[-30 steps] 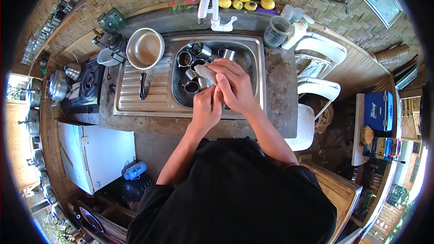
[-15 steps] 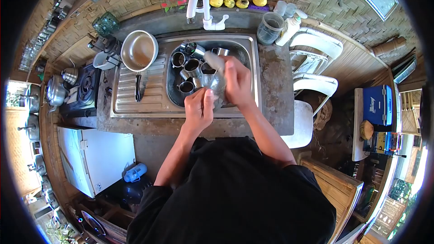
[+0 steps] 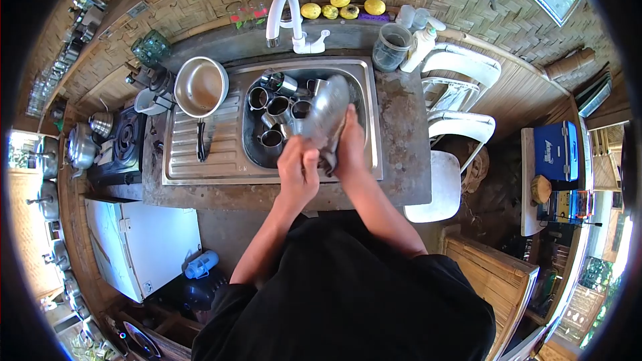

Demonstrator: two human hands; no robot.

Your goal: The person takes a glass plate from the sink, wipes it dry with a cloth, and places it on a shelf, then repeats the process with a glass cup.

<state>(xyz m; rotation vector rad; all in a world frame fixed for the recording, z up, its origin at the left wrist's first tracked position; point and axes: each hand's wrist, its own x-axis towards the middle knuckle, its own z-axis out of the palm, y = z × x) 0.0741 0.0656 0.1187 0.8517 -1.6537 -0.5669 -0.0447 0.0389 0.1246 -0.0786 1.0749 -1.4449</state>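
Over the front of the sink basin (image 3: 372,120), my two hands are close together around a shiny, rounded silver metal piece (image 3: 330,101), smeared by motion. Its exact kind does not show. My left hand (image 3: 298,168) is closed at its lower left end, thumb up. My right hand (image 3: 351,146) presses along its right side, fingers partly hidden. A dark, wet, cloth-like thing (image 3: 328,162) hangs between the palms, against the right hand. Several metal mugs (image 3: 278,107) lie in the basin, left of and behind the metal piece.
A saucepan (image 3: 201,87) sits on the ribbed drainboard (image 3: 221,154), its black handle toward me. Behind the basin stands a white faucet (image 3: 287,13), with several yellow fruits (image 3: 340,1) on the ledge. A plastic tub (image 3: 391,47) and pump bottle (image 3: 421,47) stand right. White chairs (image 3: 435,187) flank the counter.
My right hand has dropped lower and turned from a raised fist to lie along the metal piece. The metal piece has tipped up into view, and the dark cloth-like thing now shows.
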